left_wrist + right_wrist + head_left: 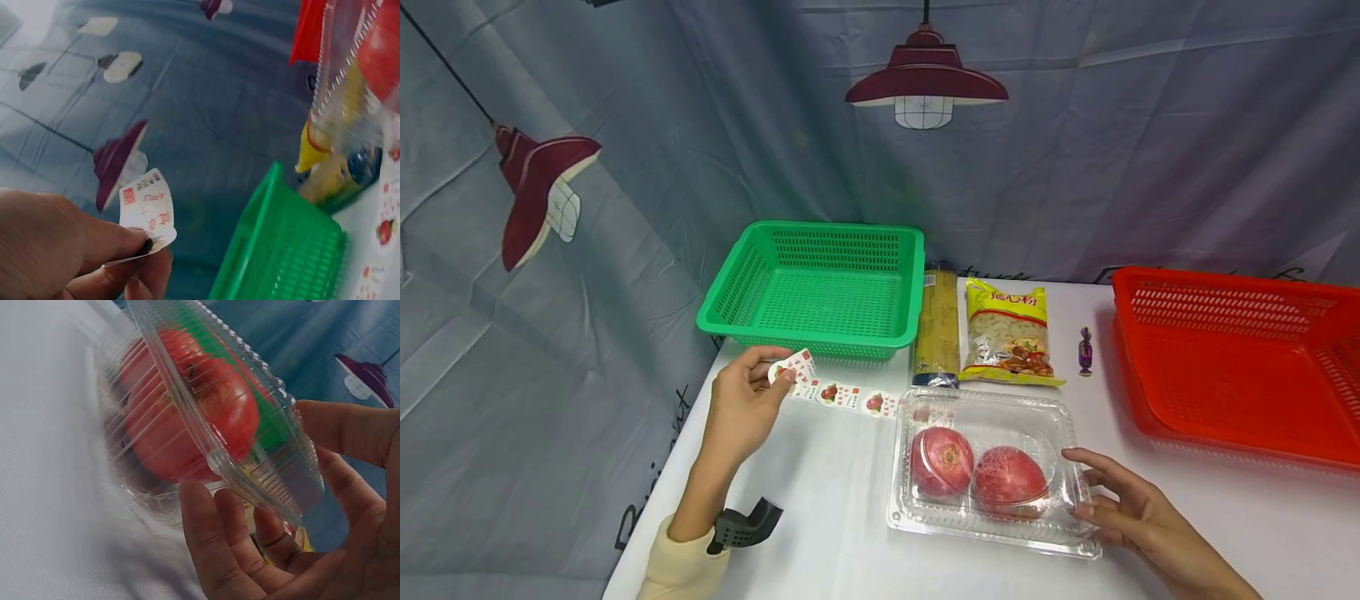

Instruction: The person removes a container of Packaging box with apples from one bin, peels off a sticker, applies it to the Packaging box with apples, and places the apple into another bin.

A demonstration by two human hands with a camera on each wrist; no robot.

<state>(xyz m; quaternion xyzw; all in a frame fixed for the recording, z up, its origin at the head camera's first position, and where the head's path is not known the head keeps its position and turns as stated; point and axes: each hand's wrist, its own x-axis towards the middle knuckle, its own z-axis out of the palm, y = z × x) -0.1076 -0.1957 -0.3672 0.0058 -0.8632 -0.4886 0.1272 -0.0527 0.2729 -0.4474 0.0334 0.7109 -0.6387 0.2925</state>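
In the head view my left hand (745, 404) pinches a white sticker label (805, 364) printed with red fruit and characters between thumb and fingers. The label curls up above the fingertips in the left wrist view. From there a strip of such labels (838, 395) runs right across the table, its far end showing through the clear box. My right hand (1123, 504) holds the right edge of the clear plastic clamshell box (1052, 433), its fingers spread along the rim and side. Inside the box sit two red apples (942, 462), (194, 419).
A green basket (812, 342) stands behind my left hand, and a red basket (1138, 367) at the right. Between them lie a pack of long noodles (936, 329), a yellow bag of pasta (1009, 333) and a purple-wrapped candy (1086, 352). A grey curtain hangs behind.
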